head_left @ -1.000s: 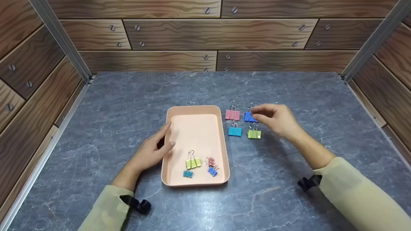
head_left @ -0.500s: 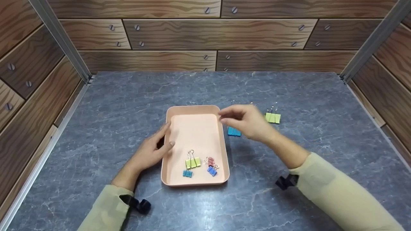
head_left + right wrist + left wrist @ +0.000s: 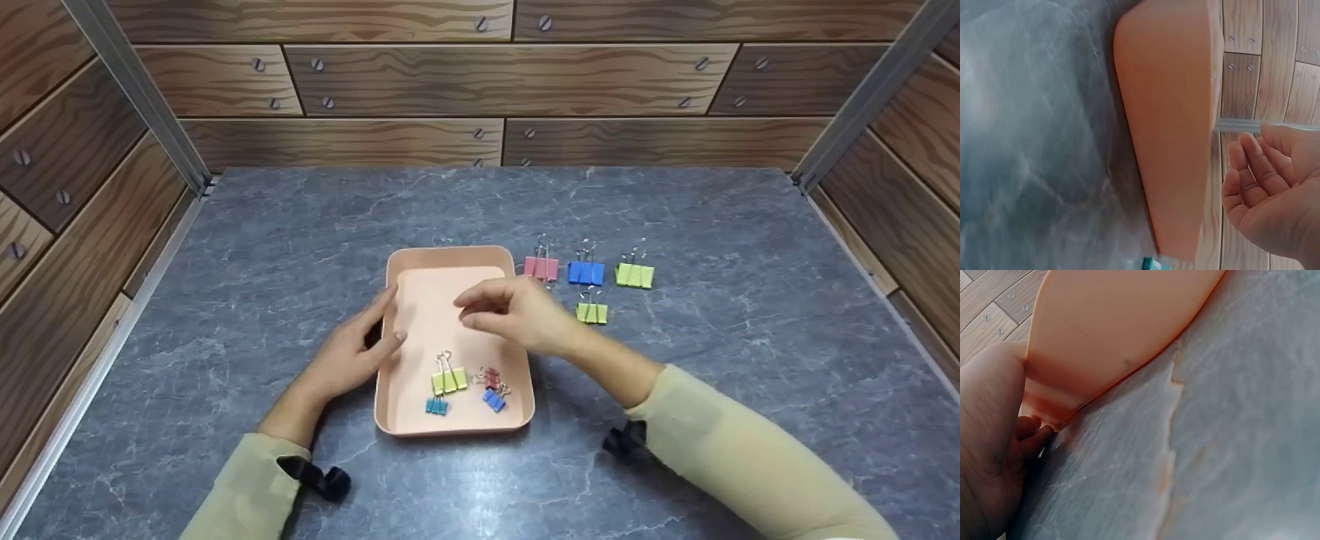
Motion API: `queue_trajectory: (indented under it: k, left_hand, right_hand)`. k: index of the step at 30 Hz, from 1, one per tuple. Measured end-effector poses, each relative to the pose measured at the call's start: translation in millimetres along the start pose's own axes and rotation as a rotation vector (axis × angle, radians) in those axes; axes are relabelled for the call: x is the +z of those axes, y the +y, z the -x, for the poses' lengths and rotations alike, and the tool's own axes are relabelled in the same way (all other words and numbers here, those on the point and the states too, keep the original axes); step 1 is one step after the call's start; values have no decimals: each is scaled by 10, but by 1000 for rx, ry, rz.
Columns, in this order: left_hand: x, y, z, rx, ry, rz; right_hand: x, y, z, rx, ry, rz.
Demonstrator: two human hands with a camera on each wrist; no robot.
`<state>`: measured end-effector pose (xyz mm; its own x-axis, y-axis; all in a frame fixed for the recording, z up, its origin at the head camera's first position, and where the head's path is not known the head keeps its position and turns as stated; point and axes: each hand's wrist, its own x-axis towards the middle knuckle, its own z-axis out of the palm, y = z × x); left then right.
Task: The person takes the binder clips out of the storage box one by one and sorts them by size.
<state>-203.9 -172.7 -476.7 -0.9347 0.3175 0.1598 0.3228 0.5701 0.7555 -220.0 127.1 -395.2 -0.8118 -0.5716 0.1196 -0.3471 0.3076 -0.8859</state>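
A peach tray (image 3: 455,257) stands on the table. My left hand (image 3: 358,352) grips its left side, thumb over the rim and fingers against the outer wall, as the left wrist view (image 3: 994,422) also shows. My right hand (image 3: 521,315) hovers over the tray, thumb and forefinger drawn together, the other fingers curled; I cannot tell whether something small is between the fingertips. In the tray's near half lie a lime binder clip (image 3: 449,381), a small teal binder clip (image 3: 436,406), a small red binder clip (image 3: 492,377) and a small blue binder clip (image 3: 494,400).
Right of the tray, a pink binder clip (image 3: 541,268), a blue binder clip (image 3: 586,273) and a lime binder clip (image 3: 634,275) form a row. A green binder clip (image 3: 592,313) sits nearer; a teal binder clip (image 3: 1154,264) is mostly hidden by my right hand in the head view.
My right hand has moved left and nearer, from above the blue clip in the row to over the tray, uncovering the blue and lime clips. My left hand has stayed put.
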Motion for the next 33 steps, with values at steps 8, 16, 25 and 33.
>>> queue_trajectory:
  k: [8,16,25,33]
  left_hand:
    - [-4,9,0,-1,-3,5]
    - [-6,16,2,-9,-5,0]
    - [-5,12,6,-8,-7,4]
    - [-11,18,9,-15,-8,8]
  right_hand:
    - [191,62,-42,4,-74,-5]
    - [296,119,-28,52,-114,-2]
    - [362,148,-19,95,-141,50]
    - [371,170,-9,91,-157,72]
